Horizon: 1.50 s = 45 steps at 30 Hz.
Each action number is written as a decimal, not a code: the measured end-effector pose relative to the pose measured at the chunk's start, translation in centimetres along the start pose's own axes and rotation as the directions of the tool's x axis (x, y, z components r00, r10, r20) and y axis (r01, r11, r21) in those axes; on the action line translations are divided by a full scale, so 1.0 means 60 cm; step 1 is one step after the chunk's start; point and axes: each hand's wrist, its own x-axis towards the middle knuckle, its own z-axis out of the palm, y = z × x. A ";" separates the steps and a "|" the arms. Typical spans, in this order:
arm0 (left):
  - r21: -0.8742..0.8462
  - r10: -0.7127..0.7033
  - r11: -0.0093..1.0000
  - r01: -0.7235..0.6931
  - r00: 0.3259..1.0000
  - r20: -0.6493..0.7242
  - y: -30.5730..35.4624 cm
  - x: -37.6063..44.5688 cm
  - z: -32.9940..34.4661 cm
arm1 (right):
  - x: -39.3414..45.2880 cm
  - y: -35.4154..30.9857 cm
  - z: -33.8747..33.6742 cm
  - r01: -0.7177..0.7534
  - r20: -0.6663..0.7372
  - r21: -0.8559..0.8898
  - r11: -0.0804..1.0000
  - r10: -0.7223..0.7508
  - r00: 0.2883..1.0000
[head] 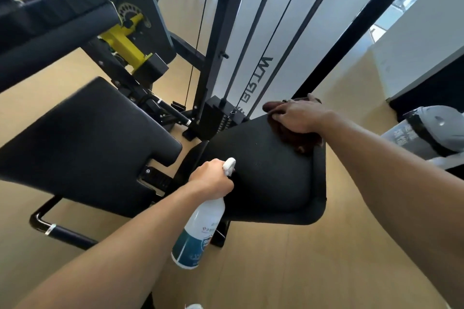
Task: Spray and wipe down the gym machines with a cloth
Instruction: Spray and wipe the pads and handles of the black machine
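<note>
Black vinyl padding fills the middle of my view: the seat pad of a cable gym machine, seen from above. My right hand presses a dark brown cloth flat against the far right corner of that pad, fingers spread over the fabric and curling at its edge. My left hand is wrapped around the neck of a white spray bottle with a teal label, the nozzle pointing toward the pad's near left side and the bottle body hanging down below the pad's edge.

A second black pad sits to the left, apart from the first. Behind both rise the weight stack, its cables, and a white panel with partly readable lettering. The floor is pale wood.

What could go wrong, as I judge it: the nozzle sits very close to the pad, so a squeeze could pool liquid in one spot or drip onto the floor and leave it slick. The cloth is bunched at the corner and could slide off the edge under a hard push.

My finger on the trigger is hidden, so I cannot tell whether spray is coming out. The label text is too blurred to read, and a grey object at the right edge is cut off.
</note>
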 end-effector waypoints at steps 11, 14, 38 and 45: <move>-0.040 -0.078 0.996 0.078 0.997 0.006 -0.075 0.034 -0.044 | -0.081 -0.208 0.158 0.249 0.323 -0.161 0.955 -0.187 0.928; 0.027 -0.006 1.000 0.005 1.000 0.029 -0.086 0.046 -0.065 | -0.043 -0.184 0.130 0.100 0.261 -0.198 0.975 -0.046 0.964; 0.199 0.311 0.923 -0.329 0.943 0.118 0.039 0.079 -0.072 | -0.249 -0.168 0.127 -0.565 -0.215 0.530 0.633 0.744 0.632; 0.205 0.334 0.914 -0.349 0.937 0.105 0.046 0.057 -0.051 | -0.219 -0.152 0.128 -0.555 -0.186 0.503 0.662 0.710 0.679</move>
